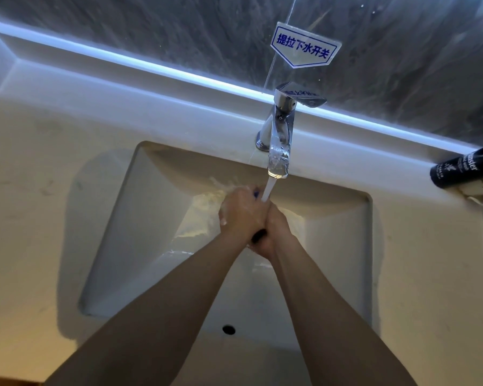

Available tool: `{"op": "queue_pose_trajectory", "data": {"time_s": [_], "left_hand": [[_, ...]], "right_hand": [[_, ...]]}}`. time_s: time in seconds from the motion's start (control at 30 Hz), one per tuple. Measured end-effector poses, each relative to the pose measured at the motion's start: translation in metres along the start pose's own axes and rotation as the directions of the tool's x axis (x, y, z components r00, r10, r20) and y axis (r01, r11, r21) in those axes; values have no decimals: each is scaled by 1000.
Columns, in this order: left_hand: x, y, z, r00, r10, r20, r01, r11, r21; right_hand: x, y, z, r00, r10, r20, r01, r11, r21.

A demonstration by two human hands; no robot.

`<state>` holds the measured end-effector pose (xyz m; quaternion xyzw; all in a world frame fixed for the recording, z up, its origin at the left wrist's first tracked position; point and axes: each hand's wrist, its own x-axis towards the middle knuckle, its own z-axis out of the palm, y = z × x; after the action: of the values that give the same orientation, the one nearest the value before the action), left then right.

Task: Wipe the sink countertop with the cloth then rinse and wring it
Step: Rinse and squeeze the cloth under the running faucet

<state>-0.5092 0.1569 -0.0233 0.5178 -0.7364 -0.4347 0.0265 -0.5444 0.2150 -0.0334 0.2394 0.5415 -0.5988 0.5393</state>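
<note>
Cloth [258,235] almost entirely hidden here, bunched up between two hands over the sink basin [140,218], with just a dark end poking out at the near side of the grip and a sliver of blue showing at the far side by the knuckles. Left hand [241,211] has its fingers curled tight around that bundle, and right hand [273,232] is pressed up against it, fingers wrapped closed on the same cloth, so both are clamped together with no gap between them. Water stream [268,190] drops from the chrome faucet [279,140] and lands right on top of the joined hands, splashing and spreading across the basin floor behind them. Both forearms come in from the bottom edge and converge in a V, bare, wrists meeting just under the spout. One faucet, one basin, one round overflow hole [228,329] in the near basin wall. Countertop [34,190] is pale all around the sink. Off at the right edge, one dark tube [463,169] with white lettering lies on its side on the counter, resting on something pale I can't make out. One blue-lettered sticker [304,47] sits on the mirror above the faucet.
</note>
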Motion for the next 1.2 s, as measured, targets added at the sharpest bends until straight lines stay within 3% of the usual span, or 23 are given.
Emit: {"op": "queue_pose_trajectory", "data": {"time_s": [0.07,0.17,0.27,0.33,0.53,0.63,0.73,0.8,0.93,1.07,1.13,1.2], "left_hand": [[6,-2,-4,1000,5,12,-5,999,39],[11,-13,-6,993,-109,46,113,989,-94],[20,-27,-9,972,-212,101,230,946,-230],[26,-37,-15,954,-261,148,297,890,-347],[15,-41,-28,900,-214,380,428,603,-673],[-1,-28,-26,899,-175,401,427,549,-719],[-21,-16,-11,969,-88,229,227,678,-700],[-31,-9,0,999,-6,49,37,756,-654],[-28,-2,7,986,41,-163,-120,848,-516],[-13,0,4,968,192,-163,-231,935,-271],[-6,2,3,978,149,-147,-175,967,-185],[0,3,2,991,72,-109,-90,981,-171]], "right_hand": [[-1,-1,-1,997,-4,-74,-2,997,-78],[-7,-2,-8,987,-132,-89,113,975,-190],[-10,-4,-20,944,-328,-29,321,936,-142],[-10,-7,-30,928,-373,-9,372,927,-41],[-2,-11,-43,931,-331,-157,338,941,21],[4,-7,-37,970,-196,-144,208,975,75],[2,-3,-24,1000,-29,13,29,1000,-2],[3,0,-18,997,-35,66,34,999,16],[0,4,-7,995,-83,59,78,994,80],[-4,-3,-1,998,-51,48,48,997,59],[-10,-8,2,1000,2,8,-2,1000,17],[-11,-9,2,996,-45,-80,37,994,-100]]}}
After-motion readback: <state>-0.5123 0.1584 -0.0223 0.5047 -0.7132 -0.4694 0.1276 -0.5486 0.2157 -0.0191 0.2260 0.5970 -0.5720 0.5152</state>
